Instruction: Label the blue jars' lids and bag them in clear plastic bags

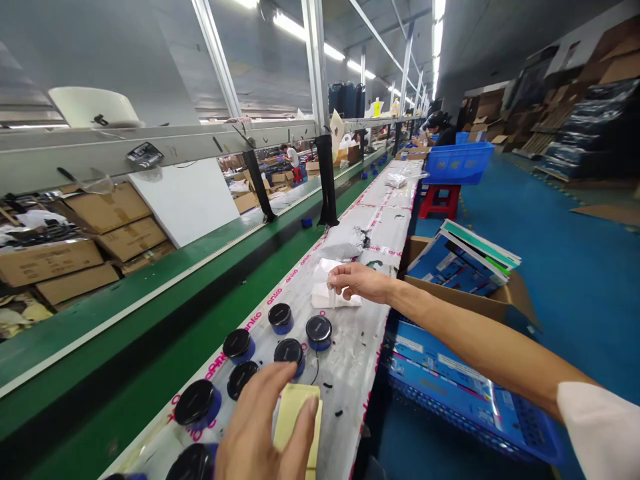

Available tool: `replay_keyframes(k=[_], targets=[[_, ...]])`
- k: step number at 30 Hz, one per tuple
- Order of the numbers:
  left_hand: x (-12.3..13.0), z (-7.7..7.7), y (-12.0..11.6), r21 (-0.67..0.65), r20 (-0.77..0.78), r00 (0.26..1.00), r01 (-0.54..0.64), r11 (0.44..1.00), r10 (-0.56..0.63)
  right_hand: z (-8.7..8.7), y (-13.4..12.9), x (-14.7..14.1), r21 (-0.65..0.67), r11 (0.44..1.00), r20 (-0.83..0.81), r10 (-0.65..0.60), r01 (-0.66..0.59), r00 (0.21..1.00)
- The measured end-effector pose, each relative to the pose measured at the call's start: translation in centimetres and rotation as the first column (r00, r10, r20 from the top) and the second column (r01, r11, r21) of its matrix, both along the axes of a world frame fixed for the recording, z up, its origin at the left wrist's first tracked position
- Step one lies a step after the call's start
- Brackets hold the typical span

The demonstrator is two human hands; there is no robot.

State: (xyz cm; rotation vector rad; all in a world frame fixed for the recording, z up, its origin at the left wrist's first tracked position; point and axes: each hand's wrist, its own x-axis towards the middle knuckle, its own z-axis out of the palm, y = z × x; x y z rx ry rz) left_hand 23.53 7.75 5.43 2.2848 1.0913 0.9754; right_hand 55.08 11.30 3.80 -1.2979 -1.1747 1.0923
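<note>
My left hand (267,427) is low in the view, its thumb and fingers apart over a yellow pad of paper (293,417); whether it touches the pad is hard to tell. My right hand (355,281) reaches in from the right, thumb and forefinger pinched on a small clear piece that hangs above white sheets (340,297). Between the hands and to the left stand several round blue jars with black lids, among them one (319,331) near the white sheets and one (281,317) farther left.
A green conveyor (200,313) runs along the left of the covered bench. White bags (345,241) lie beyond my right hand. On the right are a cardboard box (480,303) of printed sheets, a blue basket (540,433) and a blue bin (457,163) on a red stool. A person sits farther back.
</note>
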Motion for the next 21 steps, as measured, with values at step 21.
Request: replay_keyframes(k=[21], targets=[[7.7,2.3,6.5,-0.55,0.55,0.835,0.397,0.735,-0.039,2.3,-0.9,-5.1,0.067,0.945,-0.248,0.328,-0.321,0.912]])
